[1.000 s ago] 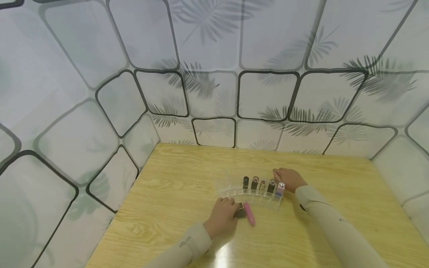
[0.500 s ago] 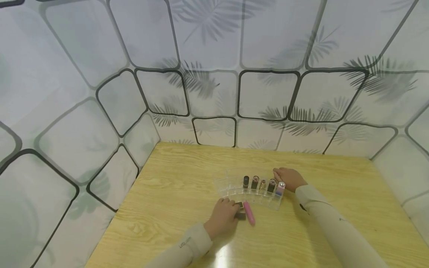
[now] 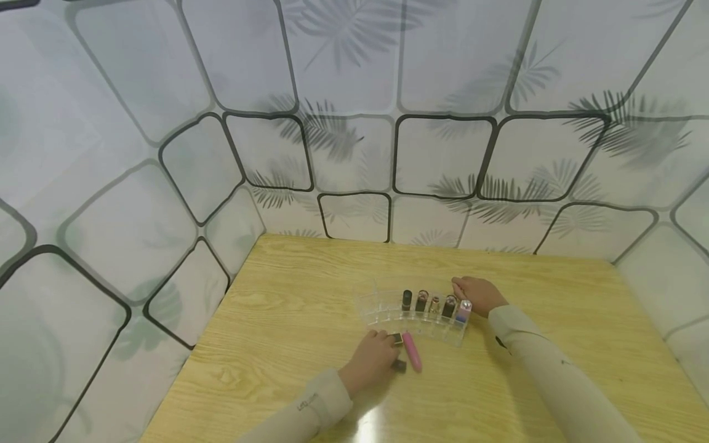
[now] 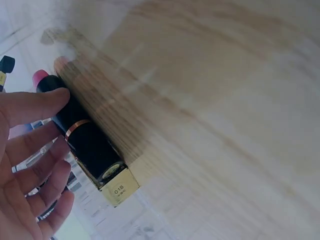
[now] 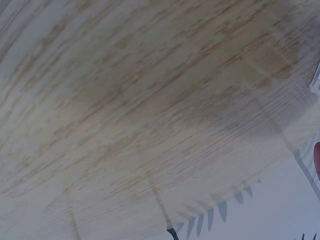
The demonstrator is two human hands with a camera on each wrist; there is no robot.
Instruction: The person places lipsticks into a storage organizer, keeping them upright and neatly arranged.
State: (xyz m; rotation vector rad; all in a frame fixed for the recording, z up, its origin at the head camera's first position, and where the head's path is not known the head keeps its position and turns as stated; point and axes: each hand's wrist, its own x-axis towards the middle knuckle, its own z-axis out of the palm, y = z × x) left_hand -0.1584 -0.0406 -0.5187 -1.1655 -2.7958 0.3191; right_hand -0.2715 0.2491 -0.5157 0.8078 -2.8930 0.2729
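Well in from the tabletop's far edge, the left hand pinches a black, copper-banded lipstick tube; at its base shows a gold end reading "01B". A pink tube lies beside the hand. A clear organizer holds five lipsticks; the right hand is at its right end, finger grip unclear.

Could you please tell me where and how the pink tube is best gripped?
I'd pinch the pink tube across its middle, coming from above and its right: it lies flat, long and slim, and the left hand crowds its left side.
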